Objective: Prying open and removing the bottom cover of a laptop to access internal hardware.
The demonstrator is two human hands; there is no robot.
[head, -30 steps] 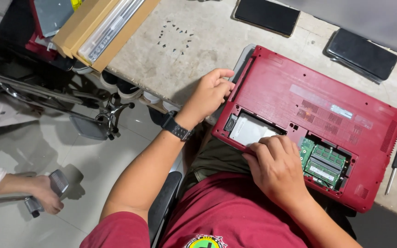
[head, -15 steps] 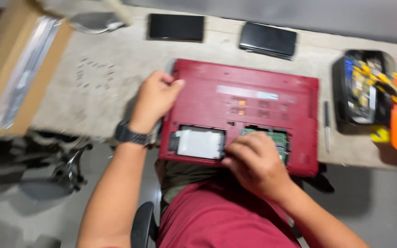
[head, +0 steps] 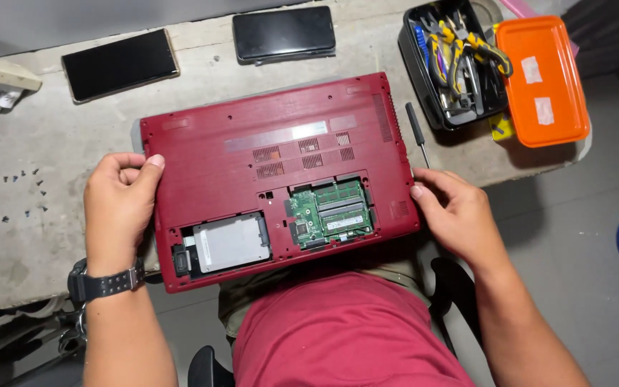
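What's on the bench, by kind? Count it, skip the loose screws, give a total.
red laptop: 1
black phones: 2
screwdriver: 1
black tool tray: 1
orange box: 1
Total: 6

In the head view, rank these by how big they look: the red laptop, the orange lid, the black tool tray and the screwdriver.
1. Red laptop, upside down, a hand on each side edge: largest.
2 and 3. Orange lid and black tool tray: too alike to rank, and the frame's top edge cuts the tray.
4. Screwdriver: smallest.
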